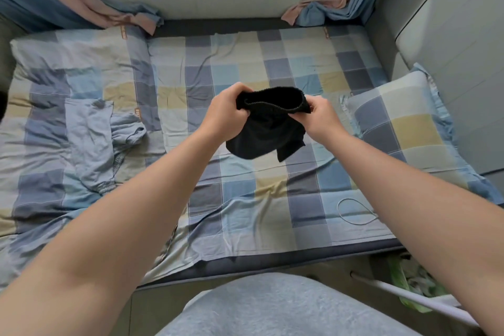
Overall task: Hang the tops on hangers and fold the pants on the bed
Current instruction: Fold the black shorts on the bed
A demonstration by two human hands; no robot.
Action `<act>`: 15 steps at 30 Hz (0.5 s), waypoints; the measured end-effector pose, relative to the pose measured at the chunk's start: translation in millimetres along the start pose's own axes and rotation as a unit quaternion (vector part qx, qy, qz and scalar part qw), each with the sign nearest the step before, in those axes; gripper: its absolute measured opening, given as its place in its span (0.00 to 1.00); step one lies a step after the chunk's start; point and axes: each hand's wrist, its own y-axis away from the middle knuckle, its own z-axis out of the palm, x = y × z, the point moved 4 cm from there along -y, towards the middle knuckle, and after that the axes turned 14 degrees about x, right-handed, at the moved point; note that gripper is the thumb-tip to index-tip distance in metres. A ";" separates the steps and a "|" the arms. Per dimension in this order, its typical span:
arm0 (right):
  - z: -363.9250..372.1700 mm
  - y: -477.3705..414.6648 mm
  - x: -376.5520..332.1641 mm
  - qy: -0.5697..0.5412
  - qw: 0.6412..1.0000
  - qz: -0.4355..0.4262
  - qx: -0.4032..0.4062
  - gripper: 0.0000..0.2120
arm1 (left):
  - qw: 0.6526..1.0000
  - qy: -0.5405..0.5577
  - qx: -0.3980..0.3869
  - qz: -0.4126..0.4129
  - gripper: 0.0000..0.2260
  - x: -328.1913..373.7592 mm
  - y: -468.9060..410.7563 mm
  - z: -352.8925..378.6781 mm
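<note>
A pair of small black shorts (268,131) hangs above the middle of the checked bed (245,199), with its elastic waistband facing me. My left hand (227,112) grips the waistband's left side. Pinching the waistband's right side is my right hand (321,117). The legs of the shorts dangle below my hands, clear of the sheet. A light blue garment (95,133) lies crumpled on the left part of the bed.
A checked pillow (401,128) lies at the right of the bed and a folded checked quilt (68,63) at the left. A thin loop of cord (354,213) rests near the bed's front right. Curtains (327,8) hang at both back corners. A basket (414,281) stands beside the bed at lower right.
</note>
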 end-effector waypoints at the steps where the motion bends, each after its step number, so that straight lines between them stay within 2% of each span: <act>1: -0.4 -0.3 -2.5 0.002 1.000 -0.010 0.007 0.06 | 1.000 -0.005 0.008 0.011 0.16 1.0 0.8 -0.8; 4: 8.7 5.6 8.7 0.024 0.999 -0.020 0.020 0.02 | 0.998 -0.040 0.022 0.039 0.15 -12.5 11.2 7.3; 6: 24.9 16.3 34.2 0.075 0.997 -0.022 0.028 0.12 | 0.997 -0.063 0.021 0.043 0.16 -35.6 27.0 22.2; 9: 66.9 46.3 92.0 0.160 0.986 -0.034 0.020 0.20 | 0.993 -0.110 0.007 0.038 0.17 -89.4 64.2 60.0; 13: 137.3 102.0 199.6 0.212 0.976 0.001 -0.040 0.25 | 0.985 -0.157 -0.054 -0.036 0.18 -187.4 130.6 126.7; 15: 168.8 136.2 253.3 0.234 0.967 0.022 -0.100 0.25 | 0.973 -0.189 -0.110 -0.080 0.18 -234.5 171.1 159.0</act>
